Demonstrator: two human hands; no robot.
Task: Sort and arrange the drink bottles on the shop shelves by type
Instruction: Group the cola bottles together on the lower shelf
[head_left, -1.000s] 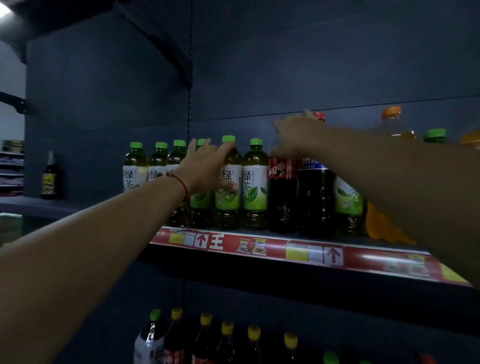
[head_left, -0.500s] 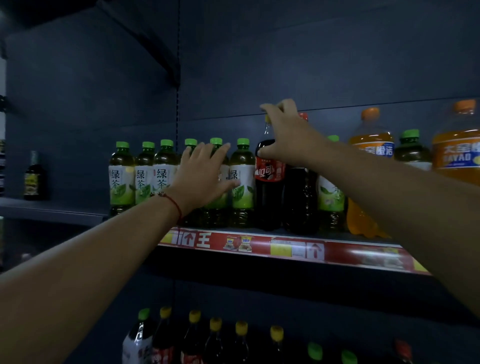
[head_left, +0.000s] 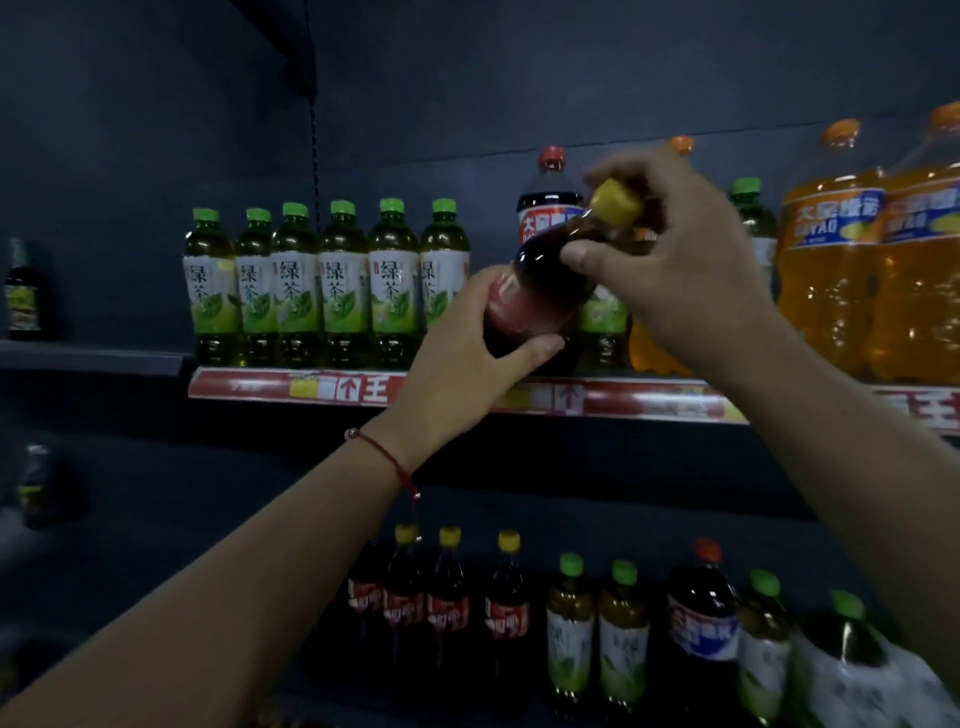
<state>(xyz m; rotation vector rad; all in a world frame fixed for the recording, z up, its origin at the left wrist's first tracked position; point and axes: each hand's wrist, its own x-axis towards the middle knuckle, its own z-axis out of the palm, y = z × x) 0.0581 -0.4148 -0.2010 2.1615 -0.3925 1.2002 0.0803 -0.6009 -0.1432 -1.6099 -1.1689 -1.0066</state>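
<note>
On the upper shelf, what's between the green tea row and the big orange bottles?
In the head view: the tilted cola bottle held by both hands, a red-capped dark bottle behind it, and more green tea bottles.

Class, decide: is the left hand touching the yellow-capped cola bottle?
Touching. The head view shows the left hand wrapped around the cola bottle at its label.

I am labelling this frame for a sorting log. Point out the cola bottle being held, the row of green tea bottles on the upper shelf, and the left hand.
cola bottle (head_left: 524, 306), head view, red label.
green tea bottles (head_left: 343, 283), head view, label of a middle bottle.
left hand (head_left: 457, 358), head view, back of hand.
</note>
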